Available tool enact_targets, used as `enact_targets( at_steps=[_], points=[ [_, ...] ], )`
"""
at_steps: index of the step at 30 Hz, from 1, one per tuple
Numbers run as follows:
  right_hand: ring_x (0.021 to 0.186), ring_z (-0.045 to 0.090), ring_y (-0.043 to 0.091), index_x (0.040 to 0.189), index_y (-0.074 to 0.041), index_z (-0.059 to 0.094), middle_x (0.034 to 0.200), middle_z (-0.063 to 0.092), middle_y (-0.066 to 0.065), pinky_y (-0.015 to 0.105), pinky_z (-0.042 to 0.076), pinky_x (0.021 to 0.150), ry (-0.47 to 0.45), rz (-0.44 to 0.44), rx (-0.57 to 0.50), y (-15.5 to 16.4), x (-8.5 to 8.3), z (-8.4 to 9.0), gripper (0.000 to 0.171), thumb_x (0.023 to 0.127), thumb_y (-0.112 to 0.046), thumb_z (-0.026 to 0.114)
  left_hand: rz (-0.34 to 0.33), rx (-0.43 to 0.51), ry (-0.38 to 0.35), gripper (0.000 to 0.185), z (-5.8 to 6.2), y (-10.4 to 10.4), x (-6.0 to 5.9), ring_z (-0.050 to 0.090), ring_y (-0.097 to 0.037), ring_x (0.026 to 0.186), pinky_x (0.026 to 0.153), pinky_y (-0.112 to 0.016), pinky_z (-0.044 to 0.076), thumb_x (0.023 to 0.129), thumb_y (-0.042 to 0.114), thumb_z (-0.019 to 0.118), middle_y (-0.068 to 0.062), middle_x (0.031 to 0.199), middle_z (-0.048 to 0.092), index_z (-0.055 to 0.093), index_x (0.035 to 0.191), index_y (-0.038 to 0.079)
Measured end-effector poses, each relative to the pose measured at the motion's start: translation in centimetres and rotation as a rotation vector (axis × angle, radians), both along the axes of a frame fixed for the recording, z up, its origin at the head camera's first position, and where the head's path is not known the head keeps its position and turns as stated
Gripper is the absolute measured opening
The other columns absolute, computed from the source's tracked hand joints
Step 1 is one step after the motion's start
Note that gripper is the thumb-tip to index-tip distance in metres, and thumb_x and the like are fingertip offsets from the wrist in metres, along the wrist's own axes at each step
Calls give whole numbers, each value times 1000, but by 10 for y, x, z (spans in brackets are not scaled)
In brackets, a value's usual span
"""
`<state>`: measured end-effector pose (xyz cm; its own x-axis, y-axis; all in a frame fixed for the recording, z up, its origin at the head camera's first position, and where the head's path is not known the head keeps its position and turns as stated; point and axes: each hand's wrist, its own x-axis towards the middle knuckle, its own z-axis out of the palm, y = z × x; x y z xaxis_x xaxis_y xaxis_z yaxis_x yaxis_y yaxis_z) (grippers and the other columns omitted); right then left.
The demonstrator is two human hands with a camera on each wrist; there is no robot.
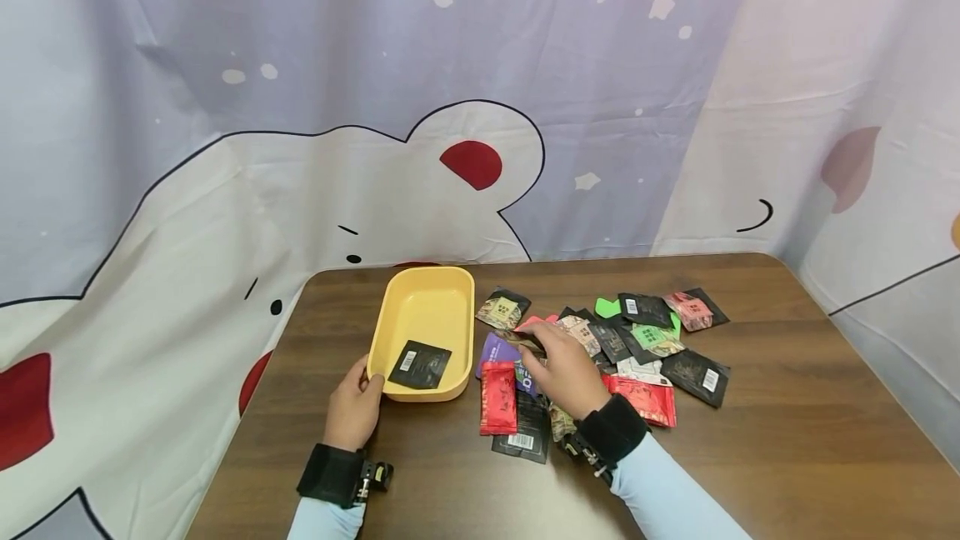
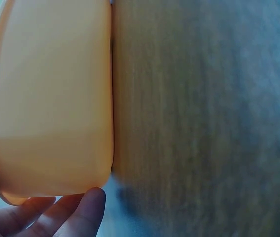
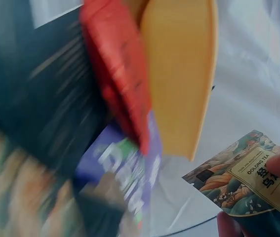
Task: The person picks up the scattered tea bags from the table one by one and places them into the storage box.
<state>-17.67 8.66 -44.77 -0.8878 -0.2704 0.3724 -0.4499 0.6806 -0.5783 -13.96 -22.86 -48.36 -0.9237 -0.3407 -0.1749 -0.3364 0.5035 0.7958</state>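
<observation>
Broadly, a dark wooden table (image 1: 787,440) carries a yellow tray (image 1: 427,307) at its left and a scatter of tea packets (image 1: 652,340) to the tray's right. A black packet (image 1: 420,364) lies in the tray's near end. The left hand (image 1: 354,407) grips the tray's near left corner, fingers curled on the rim. The right hand (image 1: 566,369), over the near left part of the scatter, pinches an oolong tea packet (image 3: 243,185) between fingertips, beside a red packet (image 1: 498,397).
</observation>
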Motion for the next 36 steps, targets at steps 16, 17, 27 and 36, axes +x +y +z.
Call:
enact_targets(
  at_steps=[16,17,27,36],
  points=[
    [95,65,9,117,-16,68,110,70,-2,30,58,83,-11,141,-75,-50,-1,14,21,96,-17,66,-1,-13,15,55,0,3,1,54,-33,133,111,-53,44,104,25,45,-23,152,49,39,154,4],
    [95,65,9,116,-16,68,110,70,-3,30,58,83,-7,150,-77,-53,-1,15,20,96,-18,66,-2,-14,15,55,1,3,1,54,-33,133,111,-53,43,104,25,45,-23,152,49,39,154,4],
    [94,65,10,116,-14,68,109,70,-1,30,57,84,22,216,-66,-81,-2,10,20,97,-20,65,-5,-9,18,55,0,0,0,55,-34,132,110,-53,45,104,25,46,-24,151,49,39,154,3],
    [96,64,10,120,-13,66,111,70,-1,30,56,89,-67,255,-62,-104,-3,4,23,99,-23,62,-1,-10,14,55,-1,0,1,54,-34,133,111,-53,44,104,26,46,-23,151,50,39,154,4]
  ],
)
